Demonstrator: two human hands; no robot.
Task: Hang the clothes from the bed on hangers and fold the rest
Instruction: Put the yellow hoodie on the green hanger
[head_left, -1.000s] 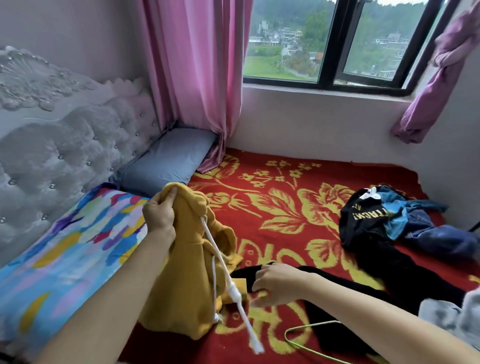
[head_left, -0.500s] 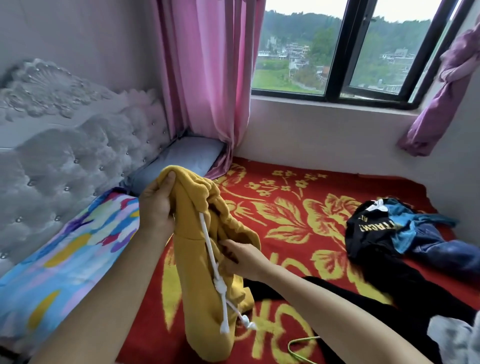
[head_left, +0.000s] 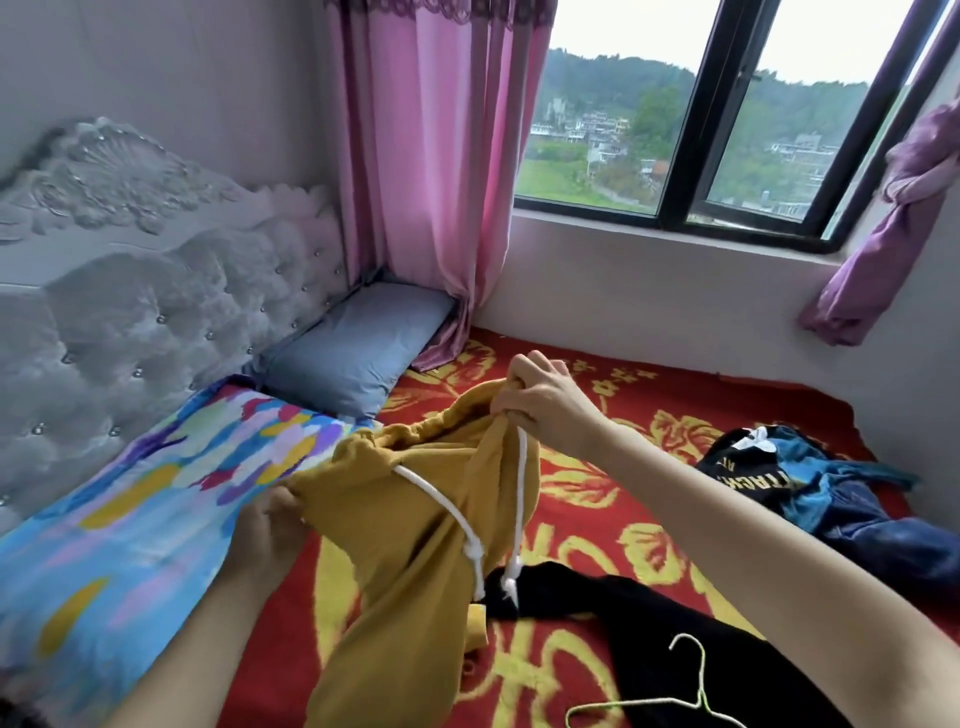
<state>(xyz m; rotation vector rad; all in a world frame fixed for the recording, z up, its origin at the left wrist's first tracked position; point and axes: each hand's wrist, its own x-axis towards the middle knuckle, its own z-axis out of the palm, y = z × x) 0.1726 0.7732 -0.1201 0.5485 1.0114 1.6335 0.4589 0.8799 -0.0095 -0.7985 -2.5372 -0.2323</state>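
Note:
Mustard-yellow trousers (head_left: 415, 530) with a white drawstring (head_left: 467, 535) hang over the red flowered bedspread (head_left: 613, 467). My left hand (head_left: 272, 525) grips one side of the waistband, low and to the left. My right hand (head_left: 540, 400) pinches the other side, higher and further right, so the waistband is stretched between them. A black garment (head_left: 649, 618) lies flat under my right forearm. A thin pale-green wire hanger (head_left: 691, 696) rests on it near the bottom edge. A heap of black, blue and denim clothes (head_left: 810, 483) sits at the right.
A multicoloured pillow (head_left: 119, 519) and a grey-blue pillow (head_left: 358, 343) lie against the tufted grey headboard (head_left: 145, 312) at the left. A pink curtain (head_left: 431, 171) hangs to the bed. The window (head_left: 717, 119) and wall close off the far side.
My right hand rose from the middle of the trousers to the waistband's far side. My left hand dropped lower, and the waistband spread open between both hands.

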